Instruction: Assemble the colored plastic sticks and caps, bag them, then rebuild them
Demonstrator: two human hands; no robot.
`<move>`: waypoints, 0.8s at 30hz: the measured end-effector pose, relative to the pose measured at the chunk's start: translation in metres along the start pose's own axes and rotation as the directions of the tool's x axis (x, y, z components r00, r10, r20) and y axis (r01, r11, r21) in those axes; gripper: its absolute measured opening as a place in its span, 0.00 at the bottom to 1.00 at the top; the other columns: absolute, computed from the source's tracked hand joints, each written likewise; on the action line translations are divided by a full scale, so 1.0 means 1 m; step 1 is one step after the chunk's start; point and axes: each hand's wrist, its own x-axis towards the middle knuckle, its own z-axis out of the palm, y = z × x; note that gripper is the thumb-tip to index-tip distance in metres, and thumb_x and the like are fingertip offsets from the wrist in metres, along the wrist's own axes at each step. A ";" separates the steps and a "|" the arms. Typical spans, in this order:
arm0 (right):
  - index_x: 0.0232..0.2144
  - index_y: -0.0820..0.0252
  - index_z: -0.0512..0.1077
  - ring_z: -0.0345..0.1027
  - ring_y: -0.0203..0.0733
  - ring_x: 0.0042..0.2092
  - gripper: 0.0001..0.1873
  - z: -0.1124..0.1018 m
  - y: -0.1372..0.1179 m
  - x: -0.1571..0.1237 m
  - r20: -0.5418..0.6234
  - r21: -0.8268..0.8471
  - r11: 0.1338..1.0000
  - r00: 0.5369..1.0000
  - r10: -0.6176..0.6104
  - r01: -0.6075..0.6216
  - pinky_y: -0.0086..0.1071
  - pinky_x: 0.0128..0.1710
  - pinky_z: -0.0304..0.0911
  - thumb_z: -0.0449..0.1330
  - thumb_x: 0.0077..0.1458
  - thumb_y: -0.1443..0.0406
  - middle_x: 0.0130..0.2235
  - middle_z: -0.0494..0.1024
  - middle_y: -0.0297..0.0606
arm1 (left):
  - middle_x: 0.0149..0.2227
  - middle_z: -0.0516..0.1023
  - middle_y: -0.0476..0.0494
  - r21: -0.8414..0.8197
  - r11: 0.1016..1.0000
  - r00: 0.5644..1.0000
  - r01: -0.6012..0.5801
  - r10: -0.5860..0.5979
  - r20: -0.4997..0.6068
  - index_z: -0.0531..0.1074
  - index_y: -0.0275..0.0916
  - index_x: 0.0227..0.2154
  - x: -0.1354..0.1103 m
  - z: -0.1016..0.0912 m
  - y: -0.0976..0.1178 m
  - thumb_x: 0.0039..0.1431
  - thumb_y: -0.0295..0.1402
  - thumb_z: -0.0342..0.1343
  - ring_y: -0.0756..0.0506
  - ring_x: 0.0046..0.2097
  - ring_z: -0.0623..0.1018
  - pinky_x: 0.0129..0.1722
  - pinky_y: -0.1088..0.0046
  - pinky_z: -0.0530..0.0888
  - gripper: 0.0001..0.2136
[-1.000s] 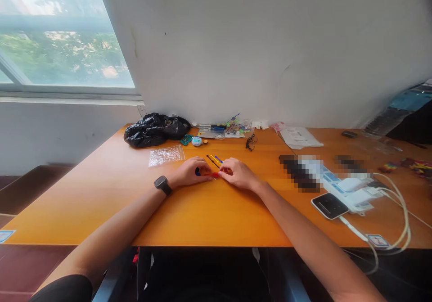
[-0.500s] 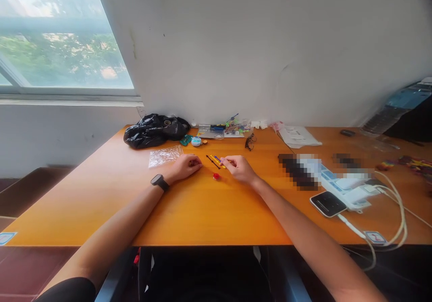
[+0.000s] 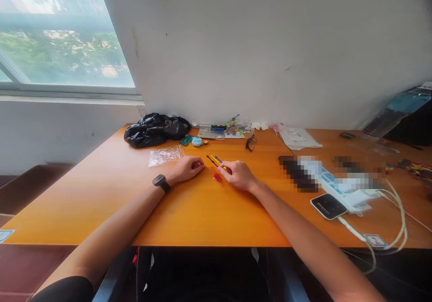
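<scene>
Right hand (image 3: pixel 238 174) rests on the table with its fingertips bunched together next to a small red piece (image 3: pixel 216 176). Whether they actually pinch it, or only touch it, cannot be told. Left hand (image 3: pixel 189 167) lies just beside it, knuckles up, fingers curled under in a loose fist; anything inside it is hidden. One dark smartwatch (image 3: pixel 161 182) sits on the left wrist.

Between the two hands, slightly farther from the person, lie three thin sticks (image 3: pixel 213 160): one black, one yellow, one blue, close together and slanted.

All of this lies on one long, glossy orange wooden table (image 3: pixel 202 216), pushed against a plain white wall (image 3: pixel 270 45). One large window (image 3: pixel 60 36) at the left shows green trees and daylight.

Along the wall edge of the table are one crumpled black plastic bag (image 3: pixel 153 130), one small round blue and white spool (image 3: pixel 196 141), a heap of tiny colourful parts (image 3: pixel 222 130) too small to count, one pair of glasses (image 3: pixel 250 142) and one printed paper sheet (image 3: pixel 299 137). One flat clear plastic bag (image 3: pixel 166 155) lies near the left hand. Well to the right are one white power strip (image 3: pixel 351 189), partly blurred, one phone (image 3: pixel 328 205) face up, and looping white cables (image 3: pixel 401 221).
</scene>
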 end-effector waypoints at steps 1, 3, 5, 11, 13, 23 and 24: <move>0.34 0.54 0.80 0.60 0.36 0.25 0.14 0.000 -0.001 0.000 0.008 -0.009 1.000 1.000 -0.004 0.004 0.31 0.30 0.48 0.58 0.66 0.56 0.22 0.72 0.31 | 0.27 0.78 0.49 0.000 1.000 1.000 -0.009 0.009 0.002 0.81 0.39 0.37 0.000 0.000 0.001 0.67 0.41 0.56 0.49 0.27 0.71 0.28 0.73 0.62 0.13; 0.35 0.54 0.80 0.60 0.36 0.25 0.14 0.000 -0.002 -0.001 0.013 -0.014 1.000 1.000 -0.011 0.012 0.31 0.30 0.48 0.58 0.67 0.56 0.23 0.72 0.31 | 0.28 0.79 0.48 0.001 1.000 1.000 -0.021 0.021 0.004 0.81 0.39 0.38 0.000 0.001 0.002 0.67 0.40 0.56 0.49 0.28 0.72 0.29 0.73 0.62 0.12; 0.35 0.54 0.80 0.61 0.36 0.25 0.13 0.000 -0.002 -0.001 0.008 -0.010 1.000 1.000 -0.016 0.016 0.31 0.31 0.49 0.58 0.67 0.57 0.23 0.73 0.31 | 0.29 0.80 0.48 0.007 1.000 1.000 -0.021 0.021 0.001 0.81 0.39 0.38 -0.001 0.001 0.002 0.67 0.40 0.56 0.49 0.28 0.72 0.29 0.73 0.62 0.12; 0.32 0.55 0.80 0.62 0.35 0.25 0.13 0.001 -0.002 -0.001 0.008 0.002 0.999 0.999 -0.033 0.033 0.31 0.31 0.49 0.59 0.66 0.59 0.25 0.75 0.32 | 0.28 0.79 0.48 0.014 1.000 1.000 -0.022 0.022 0.000 0.81 0.39 0.38 0.000 0.002 0.001 0.67 0.40 0.56 0.49 0.27 0.71 0.29 0.73 0.61 0.12; 0.32 0.55 0.80 0.63 0.35 0.25 0.12 0.002 -0.002 -0.001 0.001 -0.002 0.999 0.999 -0.039 0.039 0.31 0.31 0.49 0.60 0.65 0.59 0.25 0.76 0.32 | 0.27 0.78 0.48 0.013 1.000 1.000 -0.028 0.028 -0.001 0.81 0.39 0.38 0.000 0.002 0.001 0.67 0.40 0.56 0.49 0.27 0.71 0.29 0.73 0.61 0.12; 0.33 0.55 0.80 0.62 0.34 0.25 0.08 0.003 -0.001 -0.001 0.013 0.015 0.998 0.998 -0.053 0.053 0.30 0.31 0.48 0.64 0.62 0.60 0.24 0.74 0.29 | 0.28 0.79 0.49 0.016 1.000 1.000 -0.027 0.027 -0.003 0.80 0.40 0.38 -0.001 0.002 0.001 0.67 0.39 0.56 0.49 0.28 0.72 0.29 0.73 0.62 0.11; 0.33 0.55 0.80 0.62 0.34 0.25 0.07 0.003 0.000 -0.001 0.010 0.015 0.998 0.998 -0.054 0.054 0.30 0.31 0.48 0.65 0.62 0.60 0.23 0.73 0.29 | 0.28 0.79 0.49 0.017 0.999 1.000 -0.028 0.028 -0.003 0.80 0.40 0.38 -0.001 0.002 0.001 0.67 0.39 0.56 0.49 0.28 0.72 0.29 0.73 0.62 0.11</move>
